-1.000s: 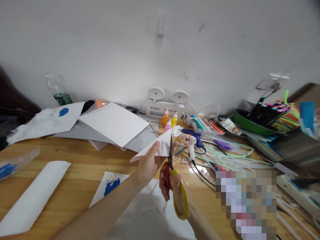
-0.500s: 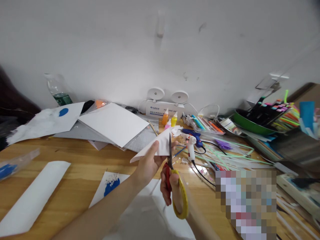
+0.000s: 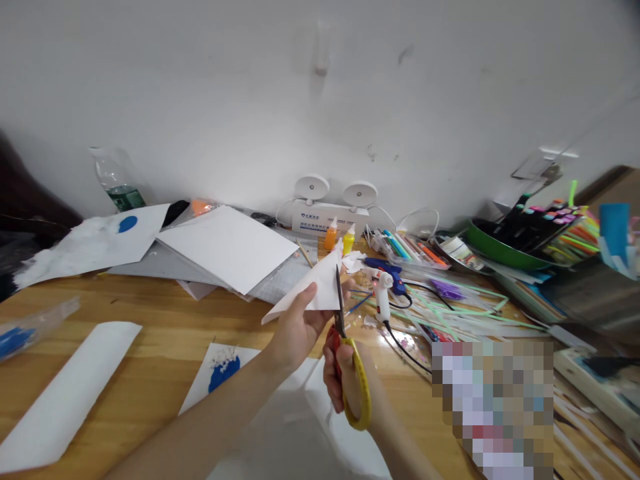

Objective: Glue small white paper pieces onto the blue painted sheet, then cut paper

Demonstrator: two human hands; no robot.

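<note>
My left hand (image 3: 297, 332) pinches a small folded piece of white paper (image 3: 313, 289), thumb on top and fingers behind it. In my right hand (image 3: 345, 373) is a pair of scissors (image 3: 361, 393) with one yellow and one red handle. The scissor blades point away from me and lie along the paper's right edge. Below my hands a large white sheet (image 3: 280, 433) lies on the wooden table (image 3: 165, 313). Partly under my left forearm is a white card (image 3: 197, 381) with a blue patch and white crumbs on it.
A white glue gun (image 3: 383, 300) and a blue glue gun (image 3: 387, 269) lie right of my hands, beside scattered pale strips. Small paint bottles (image 3: 349, 241) stand behind. White boards (image 3: 227, 247) lie back left; a curved white sheet (image 3: 70, 393) lies front left. A green bowl (image 3: 505, 247) holds markers.
The scissors have shifted slightly, their yellow handle swinging a little left and up. The paper's tip now stands a bit higher, covering the pink bottle behind it. My left hand has barely moved.
</note>
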